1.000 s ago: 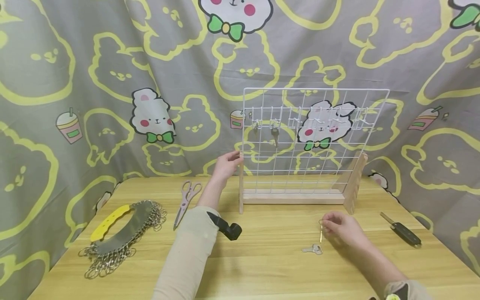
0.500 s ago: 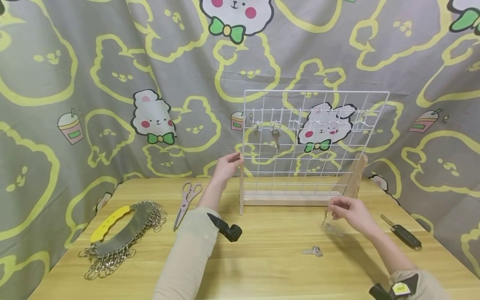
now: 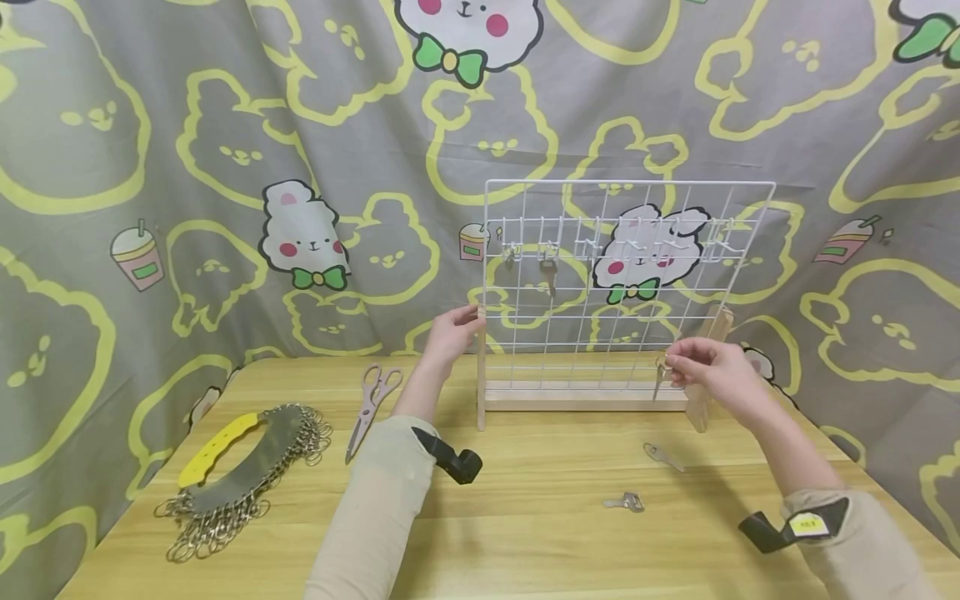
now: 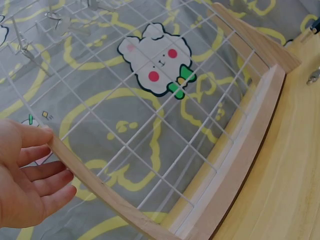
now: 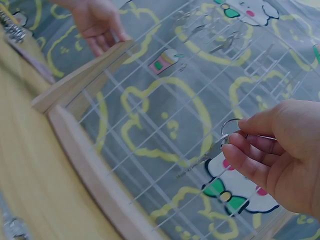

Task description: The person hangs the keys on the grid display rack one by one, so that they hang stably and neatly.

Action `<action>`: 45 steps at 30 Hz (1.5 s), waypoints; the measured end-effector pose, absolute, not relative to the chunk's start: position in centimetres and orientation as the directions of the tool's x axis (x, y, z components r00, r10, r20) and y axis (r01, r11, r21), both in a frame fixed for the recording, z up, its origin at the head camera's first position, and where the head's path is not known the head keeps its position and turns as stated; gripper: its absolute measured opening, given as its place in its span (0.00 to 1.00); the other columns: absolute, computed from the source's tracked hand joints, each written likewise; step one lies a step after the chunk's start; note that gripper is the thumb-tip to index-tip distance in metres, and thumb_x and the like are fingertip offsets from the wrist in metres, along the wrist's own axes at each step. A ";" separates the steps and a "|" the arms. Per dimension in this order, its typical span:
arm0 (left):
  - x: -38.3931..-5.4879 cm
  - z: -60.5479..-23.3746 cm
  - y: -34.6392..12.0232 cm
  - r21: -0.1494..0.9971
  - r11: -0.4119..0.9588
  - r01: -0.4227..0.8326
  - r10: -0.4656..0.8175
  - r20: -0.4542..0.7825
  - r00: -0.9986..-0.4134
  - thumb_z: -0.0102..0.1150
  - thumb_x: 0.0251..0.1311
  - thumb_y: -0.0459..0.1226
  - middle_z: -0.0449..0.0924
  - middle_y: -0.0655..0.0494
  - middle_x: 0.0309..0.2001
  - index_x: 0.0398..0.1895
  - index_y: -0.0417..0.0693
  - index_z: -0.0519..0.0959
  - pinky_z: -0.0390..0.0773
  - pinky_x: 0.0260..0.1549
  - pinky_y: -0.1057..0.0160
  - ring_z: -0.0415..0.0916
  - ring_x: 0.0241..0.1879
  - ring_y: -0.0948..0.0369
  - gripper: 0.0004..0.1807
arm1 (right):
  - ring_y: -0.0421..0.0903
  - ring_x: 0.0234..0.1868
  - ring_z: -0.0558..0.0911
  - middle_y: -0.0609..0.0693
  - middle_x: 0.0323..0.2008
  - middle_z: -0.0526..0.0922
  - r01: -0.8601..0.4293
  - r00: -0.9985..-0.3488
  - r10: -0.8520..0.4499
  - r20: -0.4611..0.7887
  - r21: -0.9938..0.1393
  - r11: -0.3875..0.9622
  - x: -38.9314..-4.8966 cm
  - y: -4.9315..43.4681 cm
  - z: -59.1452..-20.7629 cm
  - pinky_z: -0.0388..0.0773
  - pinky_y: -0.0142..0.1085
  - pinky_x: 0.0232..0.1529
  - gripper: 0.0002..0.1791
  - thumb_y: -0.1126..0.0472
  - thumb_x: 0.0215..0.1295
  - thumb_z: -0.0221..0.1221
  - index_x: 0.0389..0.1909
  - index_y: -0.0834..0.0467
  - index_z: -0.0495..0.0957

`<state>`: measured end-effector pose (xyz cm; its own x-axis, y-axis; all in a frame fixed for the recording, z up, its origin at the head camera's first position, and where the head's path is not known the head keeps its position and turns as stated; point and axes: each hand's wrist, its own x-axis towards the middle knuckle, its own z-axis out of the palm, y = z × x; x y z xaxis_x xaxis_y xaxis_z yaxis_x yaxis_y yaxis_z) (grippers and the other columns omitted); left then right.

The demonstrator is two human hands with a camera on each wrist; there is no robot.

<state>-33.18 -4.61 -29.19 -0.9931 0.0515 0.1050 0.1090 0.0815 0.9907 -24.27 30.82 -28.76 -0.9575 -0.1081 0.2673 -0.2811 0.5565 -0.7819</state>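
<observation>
In the head view my right hand is raised before the lower right of a white wire grid rack. Its thumb and index finger pinch the ring of a small key, which hangs tip down. The right wrist view shows the metal ring between the fingertips, the key dangling below it. My left hand touches the top of the rack's left wooden post, with its other fingers loosely extended beside it. White hooks line the grid, and a key hangs from one at the left.
Two loose keys lie on the table, one silver key nearer the front and another key behind it. Pink scissors lie left of the left forearm. Farther left is a yellow-handled metal plate fringed with several rings.
My right hand has lifted the key on its ring from low over the table up to the grid. A loose key and the right post's foot now show; the forearm covers the black car key.
</observation>
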 end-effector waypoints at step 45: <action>-33.2 -29.3 -4.6 0.990 0.088 0.114 0.049 0.110 -0.993 0.56 0.62 0.36 0.71 0.46 0.59 0.63 0.42 0.68 0.69 0.57 0.56 0.68 0.58 0.52 0.25 | 0.37 0.29 0.79 0.43 0.28 0.78 -0.396 -0.909 -0.017 0.417 -0.848 0.352 -27.5 26.6 -18.8 0.80 0.28 0.36 0.12 0.58 0.64 0.57 0.39 0.64 0.73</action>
<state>-33.20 -4.64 -29.27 -0.9928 0.0488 0.1096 0.1136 0.0878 0.9896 -27.49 26.58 -18.82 -0.9085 -0.0174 0.4175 -0.3964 0.3519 -0.8480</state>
